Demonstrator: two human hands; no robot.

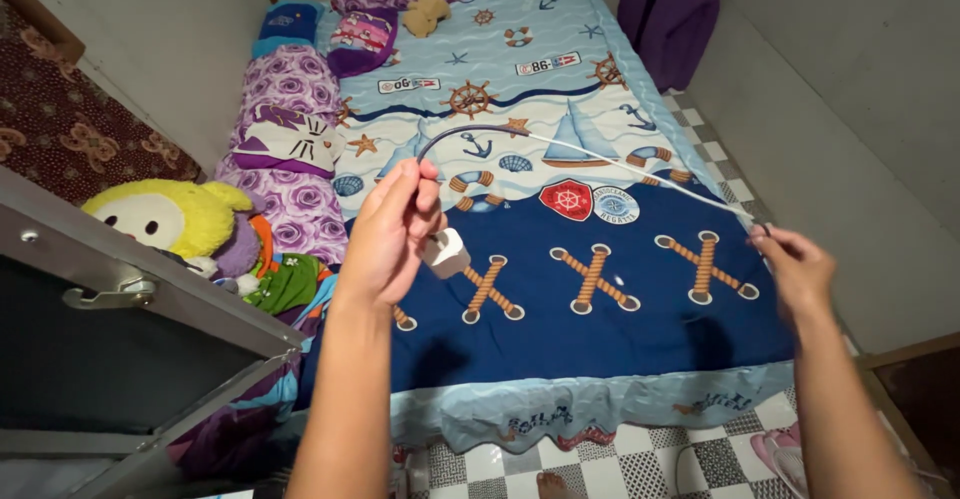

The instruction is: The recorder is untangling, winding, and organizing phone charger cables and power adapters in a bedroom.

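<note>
Thin white charging cable (600, 154): light, limp, stretched above the nautical-print bed (600, 359). Left hand (392, 234) pinches the end by the white plug adapter (445, 253); right hand (795, 264) pinches the far tip. Grip near the ends

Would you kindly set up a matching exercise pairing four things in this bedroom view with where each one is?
Things:
1. white cable
2. white charger plug
3. yellow plush toy
4. purple garment

Places:
A. by the far right wall
B. stretched between both hands
C. left of the bed, beside the metal door
D. under the left hand

Pairs: 1-B, 2-D, 3-C, 4-A
</note>
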